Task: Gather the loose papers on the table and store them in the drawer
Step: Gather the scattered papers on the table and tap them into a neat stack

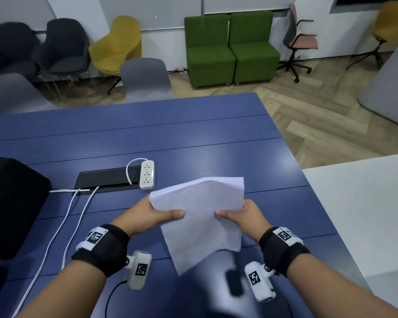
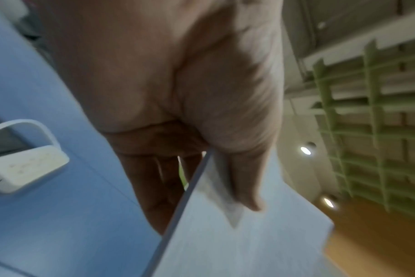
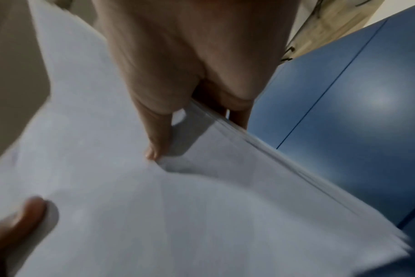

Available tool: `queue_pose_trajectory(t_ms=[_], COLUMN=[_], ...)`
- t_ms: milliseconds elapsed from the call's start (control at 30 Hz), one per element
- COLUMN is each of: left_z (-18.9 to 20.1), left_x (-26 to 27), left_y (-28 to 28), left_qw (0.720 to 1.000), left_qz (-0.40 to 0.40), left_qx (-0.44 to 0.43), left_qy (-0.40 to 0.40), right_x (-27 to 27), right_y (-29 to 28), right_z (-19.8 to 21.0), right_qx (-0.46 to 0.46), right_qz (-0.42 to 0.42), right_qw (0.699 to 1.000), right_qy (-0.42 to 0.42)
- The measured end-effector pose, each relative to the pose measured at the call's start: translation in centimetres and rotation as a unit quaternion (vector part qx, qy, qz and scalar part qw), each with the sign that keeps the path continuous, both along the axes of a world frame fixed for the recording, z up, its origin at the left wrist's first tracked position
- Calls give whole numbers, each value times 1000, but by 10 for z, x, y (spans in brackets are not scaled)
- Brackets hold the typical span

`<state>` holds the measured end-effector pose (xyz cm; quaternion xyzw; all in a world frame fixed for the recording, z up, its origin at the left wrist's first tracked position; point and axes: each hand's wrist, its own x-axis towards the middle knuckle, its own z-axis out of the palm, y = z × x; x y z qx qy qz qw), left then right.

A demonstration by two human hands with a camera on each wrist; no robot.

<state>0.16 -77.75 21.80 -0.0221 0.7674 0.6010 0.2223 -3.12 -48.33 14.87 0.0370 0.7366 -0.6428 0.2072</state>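
A stack of white papers (image 1: 200, 214) is held up off the blue table (image 1: 170, 138), tilted, between both hands. My left hand (image 1: 154, 214) grips its left edge, thumb on top and fingers underneath. My right hand (image 1: 241, 214) grips the right edge the same way. In the left wrist view the left hand (image 2: 201, 131) pinches the papers (image 2: 237, 243) with the thumb on the top sheet. The right wrist view shows the right hand (image 3: 178, 75) with its thumb pressed on the papers (image 3: 178, 206), whose layered sheet edges show; the left thumb is at the lower left. No drawer is in view.
A white power strip (image 1: 146, 174) lies by a black cable hatch (image 1: 106, 179), with white cables (image 1: 62, 226) running toward me. A black bag (image 1: 12, 203) sits at the left. A pale surface (image 1: 363, 214) adjoins the table's right edge. Chairs (image 1: 145, 76) and green seats (image 1: 230, 49) stand beyond.
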Motion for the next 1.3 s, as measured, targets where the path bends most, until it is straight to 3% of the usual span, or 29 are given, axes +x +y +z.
queue_pose_trajectory(t_ms=[133,233,367,433,533,600,733,867,1000,1100,1167,1233,1300], left_z=[14,28,47,48,38,28,8,-10,-32,-48,-57,-64,-68], left_x=[-1,-2,2,3,10,18,33,44,50,50,51,53,53], left_y=[4,1,-16,-24,-24,-19,-20,-46,-70,-60,-43,-30,-25], left_qw=[993,991,986,970,941,924,901,891,962,980,963,927,904], left_qz=[1,8,116,182,264,293,319,320,208,186,266,361,399], left_qx=[-95,-99,33,106,193,233,295,315,174,70,47,44,46], left_qy=[74,93,113,117,91,74,11,-61,-25,-10,28,91,146], right_x=[6,18,36,42,44,40,27,21,24,30,36,41,44], right_y=[11,21,45,54,46,33,19,28,38,32,22,10,1], right_z=[6,-4,-19,-20,4,30,62,76,76,69,62,55,39], right_qx=[-64,-76,-68,-151,-324,-350,-273,-218,-159,-79,-42,-12,15], right_qz=[42,66,116,65,-28,-42,-18,0,33,63,75,83,81], right_qw=[996,992,981,971,926,917,956,973,985,995,995,989,974], right_qy=[-45,-82,-137,-174,-193,-186,-110,-79,-50,-11,46,125,212])
